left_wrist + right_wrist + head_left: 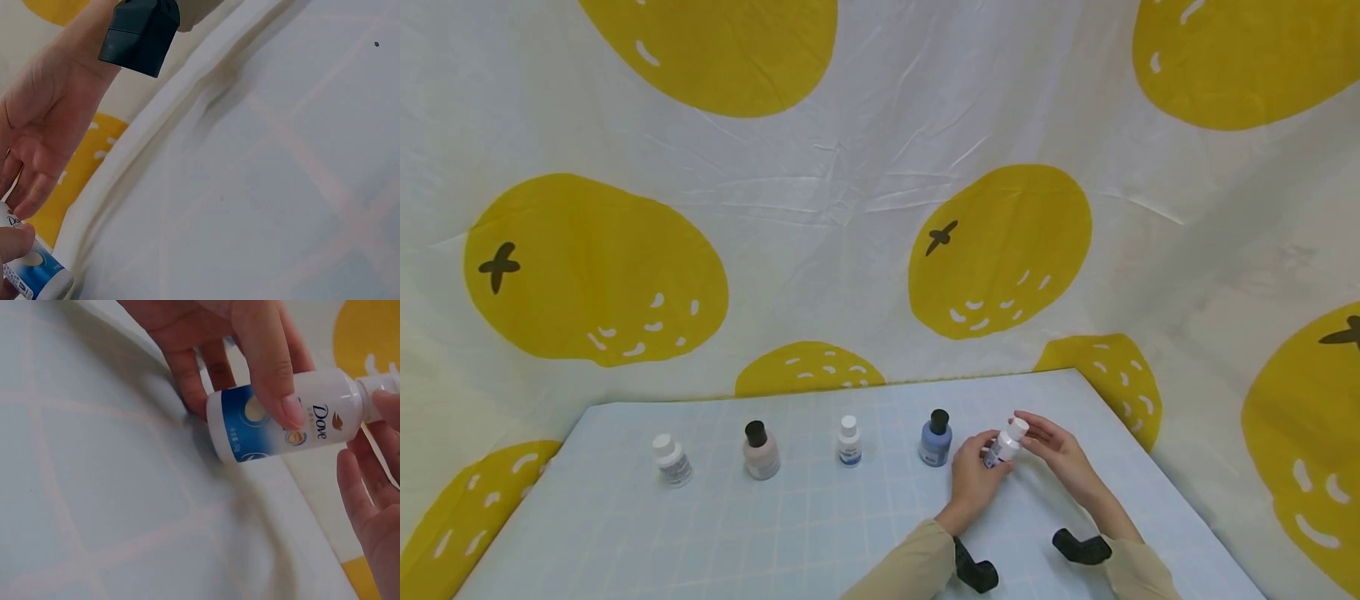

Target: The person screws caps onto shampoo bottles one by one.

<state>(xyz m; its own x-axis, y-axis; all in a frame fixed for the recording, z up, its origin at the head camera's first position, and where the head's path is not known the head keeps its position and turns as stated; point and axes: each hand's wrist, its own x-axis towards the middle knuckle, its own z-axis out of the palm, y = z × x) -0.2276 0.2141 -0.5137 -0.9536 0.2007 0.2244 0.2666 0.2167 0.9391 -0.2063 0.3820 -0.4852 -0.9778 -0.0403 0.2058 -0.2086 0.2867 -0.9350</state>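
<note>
A small white Dove bottle with a blue lower band (325,412) is held tilted above the right part of the table. My left hand (976,482) grips its body, thumb across the label. At the upper end, my right hand (1067,462) has its fingertips around the white cap (375,385). In the left wrist view, the bottle's blue base (39,272) and my left thumb (16,242) show at the lower left corner. Just left of my hands stands a blue bottle with a black cap (936,446).
Further left along the table (737,533) stand a white bottle with a blue band (850,446), a pale pink bottle with a black cap (762,457) and another white bottle (673,465). Behind the table hangs a white curtain (842,250) printed with yellow fruit.
</note>
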